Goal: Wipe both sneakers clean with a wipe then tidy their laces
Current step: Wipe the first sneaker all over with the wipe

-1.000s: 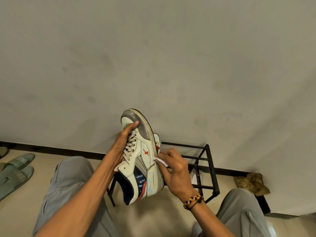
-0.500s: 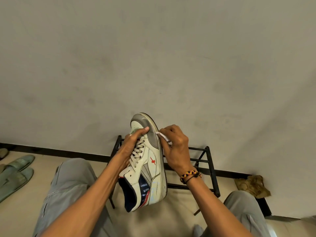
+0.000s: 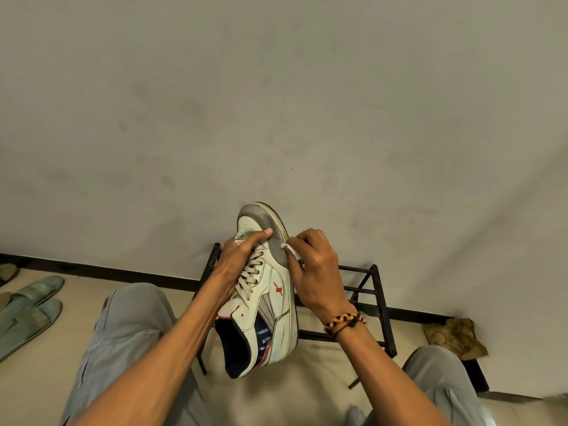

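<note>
Nearest to us, our knees in grey trousers [image 3: 123, 339] frame the work. Above them, our left hand [image 3: 238, 265] holds the sneaker [image 3: 267, 290] in the air, toe pointing away from us, fingers curled over the laces [image 3: 250, 276] and the thumb across the toe box. Our right hand [image 3: 316, 272] pinches a small folded wipe [image 3: 292, 252] and presses it against the grey toe guard on the shoe's right edge.

The risks, as we judge them: the left grip sits on the laces and the tongue, not on the sole, so a hard sideways rub could twist the shoe out of it. The wipe is pinched by a small fold and could slip or bunch, leaving us rubbing with bare fingers. Our left fingers also cover part of the upper, which may go unwiped unless we shift the hold.

Just behind the sneaker stands a black metal rack [image 3: 373, 290]; a wide stroke could knock the shoe against its bars. We cannot see the second sneaker. Further out, green slippers [image 3: 30, 305] lie on the floor to the left, a crumpled brown cloth [image 3: 455, 335] sits to the right, and the wall [image 3: 276, 103] is behind all.
</note>
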